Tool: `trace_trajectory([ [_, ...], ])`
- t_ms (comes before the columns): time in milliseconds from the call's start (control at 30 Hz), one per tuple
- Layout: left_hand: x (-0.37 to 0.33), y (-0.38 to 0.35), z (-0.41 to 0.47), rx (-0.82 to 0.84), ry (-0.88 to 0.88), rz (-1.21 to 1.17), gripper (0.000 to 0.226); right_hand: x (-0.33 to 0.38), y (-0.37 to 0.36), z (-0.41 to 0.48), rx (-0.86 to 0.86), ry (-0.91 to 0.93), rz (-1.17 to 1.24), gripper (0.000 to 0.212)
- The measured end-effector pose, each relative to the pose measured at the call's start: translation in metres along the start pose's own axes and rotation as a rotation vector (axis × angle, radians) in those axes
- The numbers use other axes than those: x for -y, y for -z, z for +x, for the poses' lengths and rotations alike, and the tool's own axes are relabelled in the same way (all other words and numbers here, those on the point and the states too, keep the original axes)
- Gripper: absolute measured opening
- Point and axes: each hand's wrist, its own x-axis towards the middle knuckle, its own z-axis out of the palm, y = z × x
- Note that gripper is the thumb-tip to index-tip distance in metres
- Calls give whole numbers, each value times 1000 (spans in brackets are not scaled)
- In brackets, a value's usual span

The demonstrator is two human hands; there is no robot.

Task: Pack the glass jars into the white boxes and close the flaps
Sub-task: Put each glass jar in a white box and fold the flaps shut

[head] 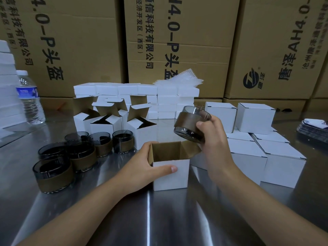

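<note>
Steel table (159, 219): white boxes (284, 167), glass jars (53, 174) (brown-sleeved), water bottle (30, 98).

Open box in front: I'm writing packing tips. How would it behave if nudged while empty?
Probably light: the open box is thin card and looks empty. On the shiny metal table it would likely slide rather than tip, which may be why the left hand grips it. Its walls probably flex if squeezed.

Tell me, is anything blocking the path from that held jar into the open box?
Nothing visible. The right hand holds the jar tilted above the right edge of the open box; the left hand steadies the box. Its flaps stand open; the opening looks clear.
</note>
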Motion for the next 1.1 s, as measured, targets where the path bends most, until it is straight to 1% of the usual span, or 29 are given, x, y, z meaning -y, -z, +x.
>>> trace_trajectory([
  [67, 0, 0, 0, -1, 1, 4, 76, 2, -1, 3, -5, -53, 82, 53],
  [100, 1, 0, 0, -5, 3, 1, 77, 4, -1, 4, -21, -72, 142, 48],
  [167, 2, 0, 1, -21, 6, -12, 78, 7, 0, 6, -62, -110, 301, 29],
  [200, 2, 0, 1, -29, 8, -13, 79, 9, 1, 7, -77, -134, 360, 29],
  [267, 1, 0, 1, -44, 15, -7, 79, 13, 3, 8, -78, -184, 418, 34],
  [400, 1, 0, 2, -100, 28, 22, 77, 18, 7, 9, -27, -299, 539, 38],
  [533, 2, 1, 3, -150, 57, 44, 84, 17, 10, 9, 12, -390, 660, 48],
  [700, 3, 0, 3, -158, 72, 70, 83, 16, 10, 8, 15, -479, 771, 53],
  [800, 3, 1, 3, -155, 76, 60, 82, 16, 10, 7, 16, -485, 825, 56],
  [933, 5, 1, 4, -157, 71, 53, 85, 18, 9, 5, 29, -459, 830, 47],
  [1100, 5, 1, 4, -160, 68, 57, 82, 19, 7, 5, 30, -466, 783, 51],
])
